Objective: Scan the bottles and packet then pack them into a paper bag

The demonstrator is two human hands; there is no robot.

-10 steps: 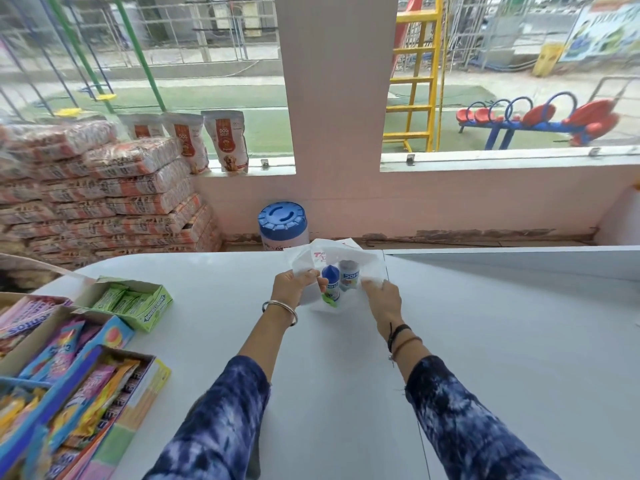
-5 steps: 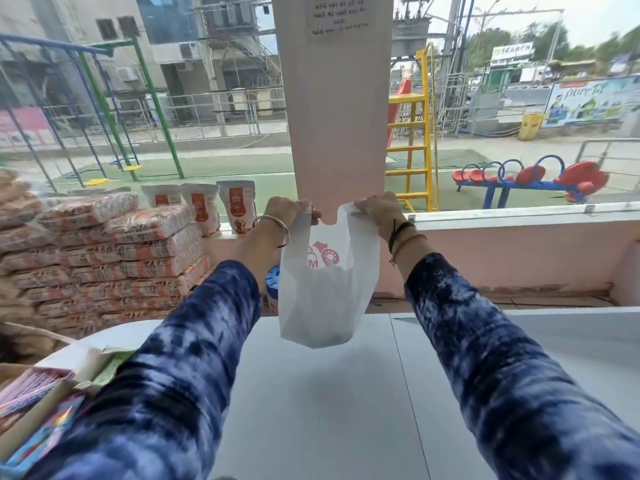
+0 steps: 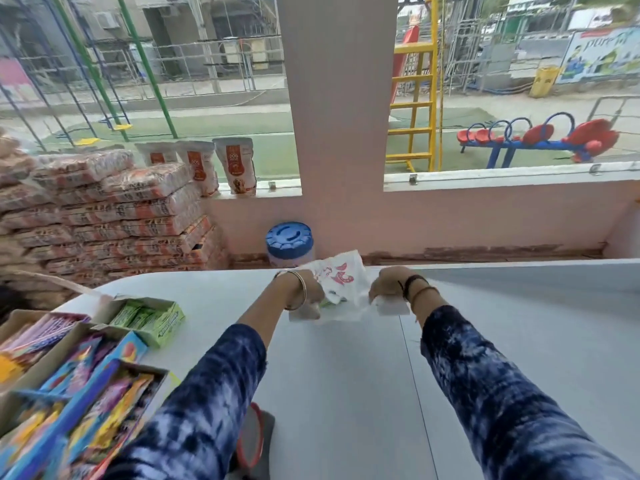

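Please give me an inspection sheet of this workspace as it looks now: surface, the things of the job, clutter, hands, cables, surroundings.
Surface: white counter, bare in the middle.
Job's things: white paper bag with red print lies on the counter at its far edge; a green bit shows at its mouth, contents otherwise hidden.
Clutter: open box of green packets and boxes of colourful sweets at the left.
Hands: left hand and right hand each grip a side of the bag.
Cables: nothing seen.
Surroundings: blue-lidded jar behind the counter, stacked packets, pouches on the sill, playground outside.
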